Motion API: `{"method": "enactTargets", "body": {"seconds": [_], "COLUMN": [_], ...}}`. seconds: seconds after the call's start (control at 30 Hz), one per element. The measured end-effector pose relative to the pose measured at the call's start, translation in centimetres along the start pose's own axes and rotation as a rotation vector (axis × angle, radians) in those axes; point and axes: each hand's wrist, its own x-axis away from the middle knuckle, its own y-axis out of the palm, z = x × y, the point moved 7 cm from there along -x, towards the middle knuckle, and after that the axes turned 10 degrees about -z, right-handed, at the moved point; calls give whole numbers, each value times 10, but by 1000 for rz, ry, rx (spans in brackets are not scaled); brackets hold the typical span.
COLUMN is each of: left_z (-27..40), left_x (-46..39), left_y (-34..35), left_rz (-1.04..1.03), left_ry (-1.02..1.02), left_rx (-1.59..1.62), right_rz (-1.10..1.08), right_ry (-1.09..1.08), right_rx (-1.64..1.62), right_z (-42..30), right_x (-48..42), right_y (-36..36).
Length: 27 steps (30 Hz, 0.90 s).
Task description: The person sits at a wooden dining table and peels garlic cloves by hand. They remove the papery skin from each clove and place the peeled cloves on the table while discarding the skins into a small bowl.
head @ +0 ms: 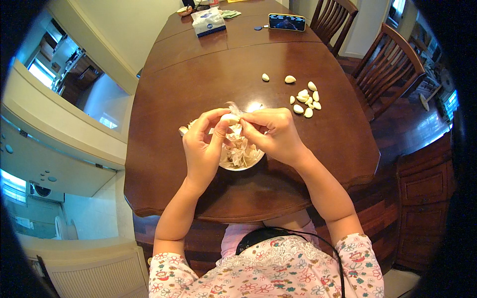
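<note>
A pale garlic clove (pixel 230 119) is pinched between the thumb and fingers of my left hand (pixel 204 139). Thin papery skin (pixel 234 108) stands up from the clove. My right hand (pixel 274 130) has its thumb and forefinger closed at the clove's right end; whether a strip of skin is between them is too small to tell. Below both hands sits a white bowl (pixel 238 170) heaped with garlic skins (pixel 240 152). An unpeeled clove (pixel 183 131) lies left of my left hand, mostly clear of other garlic that the hand partly hides. Several peeled cloves (pixel 302 97) lie to the right.
The dark wooden table (pixel 208 74) carries a tissue pack (pixel 208 22), a phone (pixel 287 22) propped on its side, a blue round object (pixel 258 28) and a green cloth (pixel 230 14) farther back. Wooden chairs (pixel 387 67) stand along the right edge. A black cord (pixel 337 257) hangs over my shirt.
</note>
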Motion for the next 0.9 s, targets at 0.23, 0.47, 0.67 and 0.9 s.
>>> {"method": "enactTargets", "body": {"seconds": [0.23,0.47,0.67,0.9], "left_z": [-6,-6,0,1], "left_x": [-2,-1,-3,0], "left_y": [-4,-4,-18,-21], "left_rz": [-55,-55,78,102], "left_ry": [-13,-14,77,74], "left_rx": [171,136,165,130], "right_rz": [10,61,-70,41], "right_ry": [-28,-36,59,6], "right_rx": [43,184,239,163], "right_z": [-6,-9,0,-20], "right_x": [-1,-1,-1,-5], "right_y": [-2,-8,-6,-10]}}
